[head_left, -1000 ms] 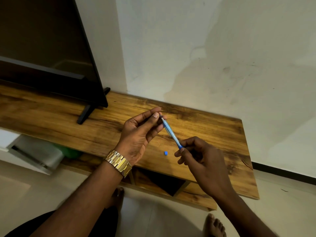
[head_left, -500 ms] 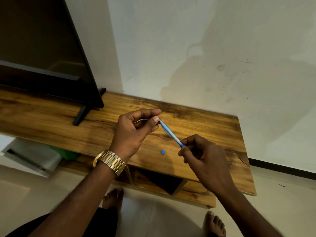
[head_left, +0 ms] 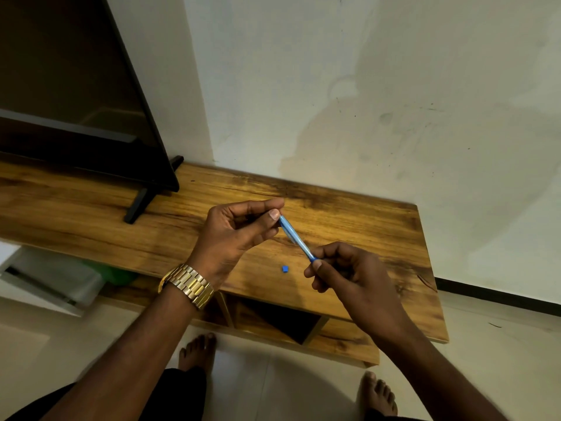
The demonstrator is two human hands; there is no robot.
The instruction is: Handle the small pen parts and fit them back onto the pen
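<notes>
Left hand [head_left: 233, 235] pinches pen [head_left: 297, 238] top end; right hand [head_left: 349, 275] pinches lower end. Step, judged: dismantling/reassembly. Blue cap piece [head_left: 284, 269] at pen's 7 o'clock, on wooden stand [head_left: 379, 226]; next needs firm twist.

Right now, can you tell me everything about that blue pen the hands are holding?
The blue pen is a thin, see-through blue stick that looks like plastic. It hangs in the air above the wooden table, tilted, not touching it. The left hand pinches its upper end with fingertips and thumb; the right hand pinches its lower end. Its tips are hidden by the fingers. A tiny blue piece lies on the wood just below it.
</notes>
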